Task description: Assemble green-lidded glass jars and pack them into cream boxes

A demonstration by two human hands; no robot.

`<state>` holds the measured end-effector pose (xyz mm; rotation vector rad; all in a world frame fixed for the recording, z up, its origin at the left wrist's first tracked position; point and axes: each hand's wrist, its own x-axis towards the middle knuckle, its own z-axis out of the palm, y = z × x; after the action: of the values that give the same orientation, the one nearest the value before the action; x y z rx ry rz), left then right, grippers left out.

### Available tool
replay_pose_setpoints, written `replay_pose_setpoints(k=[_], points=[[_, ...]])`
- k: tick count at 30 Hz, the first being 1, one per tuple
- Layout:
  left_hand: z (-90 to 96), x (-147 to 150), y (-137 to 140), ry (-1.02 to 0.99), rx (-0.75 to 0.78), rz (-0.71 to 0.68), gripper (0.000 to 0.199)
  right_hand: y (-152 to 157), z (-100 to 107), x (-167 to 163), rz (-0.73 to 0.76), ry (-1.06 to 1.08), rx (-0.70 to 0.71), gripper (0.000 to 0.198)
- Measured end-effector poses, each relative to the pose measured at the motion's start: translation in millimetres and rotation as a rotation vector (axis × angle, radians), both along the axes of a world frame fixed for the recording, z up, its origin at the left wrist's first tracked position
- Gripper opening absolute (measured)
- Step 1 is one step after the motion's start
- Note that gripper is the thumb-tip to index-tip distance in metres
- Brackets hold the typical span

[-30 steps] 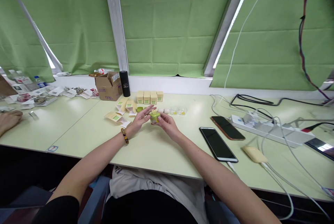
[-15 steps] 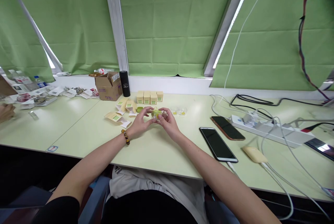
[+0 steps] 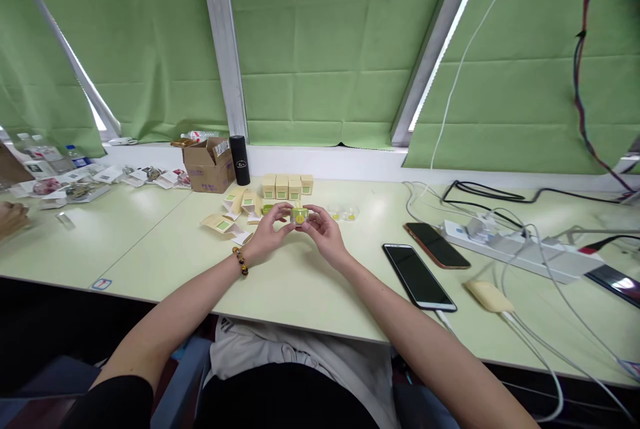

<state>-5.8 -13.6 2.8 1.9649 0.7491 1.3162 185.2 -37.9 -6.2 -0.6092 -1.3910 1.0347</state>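
Between my two hands is a small clear plastic box [image 3: 300, 216] with something yellow-green in it. The fingers of my left hand [image 3: 271, 237] grip its left side, and my right hand [image 3: 324, 236] grips the right side. Just behind my left fingers lies a green item [image 3: 268, 209], partly hidden. Opened cream cartons [image 3: 220, 223] with green labels lie left of my hands. Beyond them stand several closed cream cartons [image 3: 282, 187] in a group. To the right sit clear containers [image 3: 343, 213] with small yellow pieces inside.
A brown cardboard box [image 3: 207, 169] and a black bottle [image 3: 239, 161] stand at the back. Two phones [image 3: 419, 277], a power strip [image 3: 520, 252] and tangled cables lie right. Bagged items [image 3: 75, 186] line the far left, near another person's hand [image 3: 13, 218].
The clear box has turned slightly in my fingers, and its front with the yellow spot shows more plainly. My right thumb has shifted off its front. The rest looks the same.
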Motion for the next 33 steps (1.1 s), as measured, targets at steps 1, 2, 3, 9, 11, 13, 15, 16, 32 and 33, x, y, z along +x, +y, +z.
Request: replay_pose_setpoints(k=[1,2,3,9,11,13,15,16,32,33], points=[[0.6,0.5,-0.9,-0.002,-0.003,0.001,0.041,0.0,0.0,0.6,-0.003,-0.007,0.001,0.051],[1.2,1.0,-1.8,-0.004,-0.008,0.002,0.041,-0.1,-0.1,1.1,-0.005,-0.015,0.002,0.053],[1.7,1.6,-2.6,-0.007,-0.013,0.005,0.042,-0.3,-0.5,1.6,-0.005,-0.023,0.004,0.055],[0.6,2.4,0.9,-0.007,-0.022,0.06,0.042,1.1,-6.7,1.6,0.005,-0.016,0.011,0.074],[-1.4,2.0,4.5,-0.012,-0.011,0.087,0.042,2.2,-8.4,1.3,-0.004,0.001,-0.006,0.073],[-3.5,1.6,7.7,-0.019,-0.017,0.102,0.042,2.7,-9.0,1.3,-0.02,0.013,-0.023,0.07],[-5.3,1.3,9.8,-0.015,-0.035,0.115,0.043,2.5,-8.4,1.4,-0.035,0.022,-0.033,0.068],[-6.0,1.1,10.4,-0.01,-0.045,0.122,0.043,2.1,-7.8,1.5,-0.043,0.027,-0.036,0.067],[-3.9,3.3,4.6,0.073,-0.124,0.083,0.038,-17.8,7.7,-1.7,-0.056,-0.043,0.051,0.055],[-3.5,3.5,4.0,0.077,-0.129,0.086,0.04,-19.3,8.1,-2.1,-0.071,-0.069,0.064,0.053]])
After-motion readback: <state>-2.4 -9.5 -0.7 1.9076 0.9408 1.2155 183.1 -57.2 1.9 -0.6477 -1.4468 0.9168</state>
